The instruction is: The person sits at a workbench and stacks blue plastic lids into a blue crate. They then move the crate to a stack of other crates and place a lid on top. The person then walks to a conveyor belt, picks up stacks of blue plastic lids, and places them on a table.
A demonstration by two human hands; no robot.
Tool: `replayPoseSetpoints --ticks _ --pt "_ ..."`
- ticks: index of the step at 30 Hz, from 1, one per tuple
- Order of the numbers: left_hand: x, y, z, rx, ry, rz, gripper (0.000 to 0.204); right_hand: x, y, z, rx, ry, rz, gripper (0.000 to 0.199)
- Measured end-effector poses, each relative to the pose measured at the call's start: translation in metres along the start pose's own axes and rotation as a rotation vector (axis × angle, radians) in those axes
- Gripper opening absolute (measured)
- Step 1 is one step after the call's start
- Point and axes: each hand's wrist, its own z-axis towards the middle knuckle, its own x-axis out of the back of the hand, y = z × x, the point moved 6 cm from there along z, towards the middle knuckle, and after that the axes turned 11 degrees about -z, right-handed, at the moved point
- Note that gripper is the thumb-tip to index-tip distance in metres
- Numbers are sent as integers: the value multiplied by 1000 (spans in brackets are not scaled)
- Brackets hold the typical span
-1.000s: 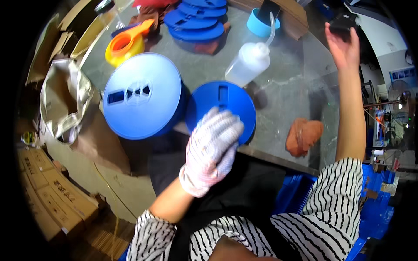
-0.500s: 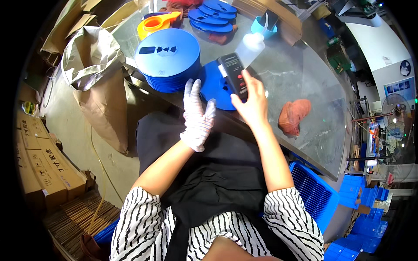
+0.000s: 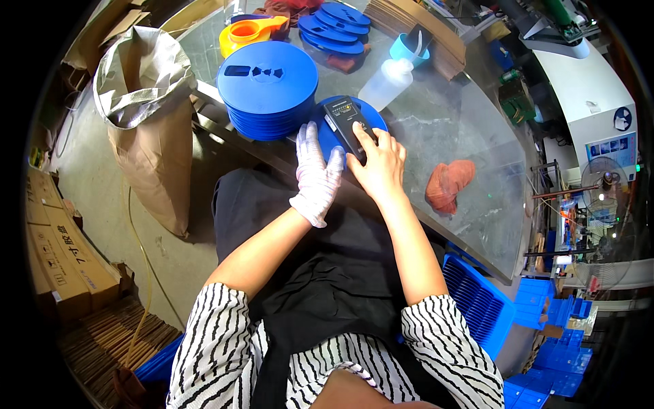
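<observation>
My right hand point(image 3: 380, 162) is bare and closed on the lower end of a black handheld meter point(image 3: 343, 117), thumb at its side and index finger on its front. The meter lies on or just over a blue plastic reel disc point(image 3: 372, 118) at the table's near edge. Left of it rises a tall stack of blue reel discs point(image 3: 267, 85), the top one with dark cut-outs. My left hand point(image 3: 316, 174), in a pale striped glove, has its fingers stretched between the stack and the single disc; whether they touch either is unclear.
A white squeeze bottle point(image 3: 387, 83) and a light blue cup point(image 3: 402, 49) stand beyond the meter. More blue discs point(image 3: 332, 31) and an orange tape dispenser-like holder point(image 3: 248, 33) are farther back. A red-brown cloth point(image 3: 448, 185) lies right; a paper sack point(image 3: 151, 163) stands left.
The meter has come down and left over the blue disc, its top end now farther left, with my right hand following. My left hand is nearly unchanged, and the whole view has shifted slightly.
</observation>
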Motion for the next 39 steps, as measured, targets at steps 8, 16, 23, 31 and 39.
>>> replayPoseSetpoints --ticks 8,16,23,31,39 --pt "-2 0 3 10 -7 10 73 -2 0 2 -2 -17 -11 60" --pt "0 -1 1 -5 -15 17 74 -2 1 2 -27 -3 35 59" --pt "9 5 4 43 -22 -13 67 -22 38 -1 -293 -15 779 53" --pt "11 0 4 182 -71 -91 67 -30 54 -14 -416 112 1239 56" --pt "50 40 -20 450 5 -925 70 13 15 -72 -415 134 1472 75"
